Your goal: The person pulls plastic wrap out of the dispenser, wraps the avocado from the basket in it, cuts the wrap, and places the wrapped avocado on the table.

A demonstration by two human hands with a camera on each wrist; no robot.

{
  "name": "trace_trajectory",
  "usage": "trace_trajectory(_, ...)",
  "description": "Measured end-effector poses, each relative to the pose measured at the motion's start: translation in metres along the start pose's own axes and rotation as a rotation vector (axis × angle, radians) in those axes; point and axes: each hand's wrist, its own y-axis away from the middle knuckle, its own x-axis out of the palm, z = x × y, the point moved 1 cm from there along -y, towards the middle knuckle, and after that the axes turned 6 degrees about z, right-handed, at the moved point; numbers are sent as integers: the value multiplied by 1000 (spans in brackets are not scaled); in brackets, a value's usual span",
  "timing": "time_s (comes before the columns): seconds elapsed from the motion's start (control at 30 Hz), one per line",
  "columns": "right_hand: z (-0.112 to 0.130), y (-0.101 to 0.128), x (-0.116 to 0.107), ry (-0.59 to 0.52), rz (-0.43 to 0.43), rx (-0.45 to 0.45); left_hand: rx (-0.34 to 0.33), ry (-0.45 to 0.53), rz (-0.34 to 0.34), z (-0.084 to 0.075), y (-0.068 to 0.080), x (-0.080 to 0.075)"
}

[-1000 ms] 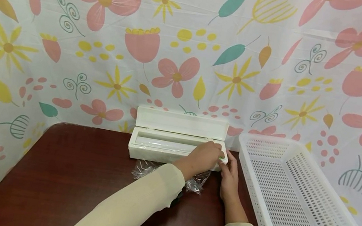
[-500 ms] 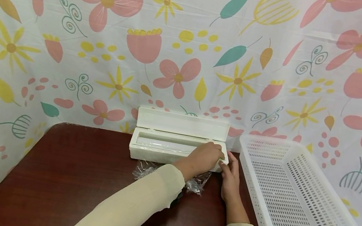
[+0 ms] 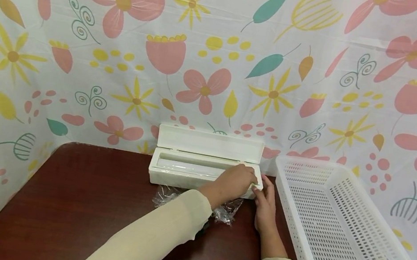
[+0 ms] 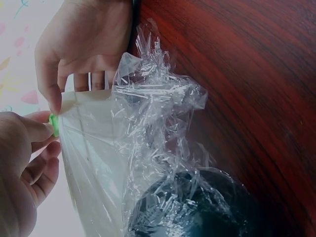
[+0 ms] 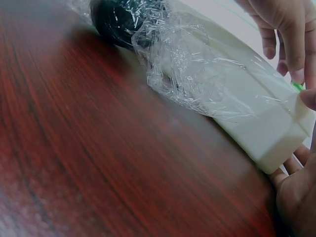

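The open white wrap dispenser (image 3: 202, 172) sat at the counter's (image 3: 80, 201) far edge, crumpled cling film (image 3: 220, 210) spilling before it, the left hand (image 3: 235, 181) pinching its small green slider (image 4: 53, 124) while the right hand (image 3: 266, 206), fingers curled against the end, steadied the box.

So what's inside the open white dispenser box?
A pale roll lies along the trough of the white dispenser box, lid up. Its right end is covered by the left hand, so what sits there cannot be seen.
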Motion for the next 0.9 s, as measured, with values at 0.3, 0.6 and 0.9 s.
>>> trace_trajectory(0.3, 20, 9, 8, -3, 8, 14, -2, 12, -6, 3, 4, -1)
trace_trajectory(0.6, 25, 12, 10, 29, 20, 9, -15, 20, -5, 3, 7, -4)
trace_trajectory(0.9, 2, 0, -1, 1, 7, 7, -17, 21, 3, 5, 7, -1)
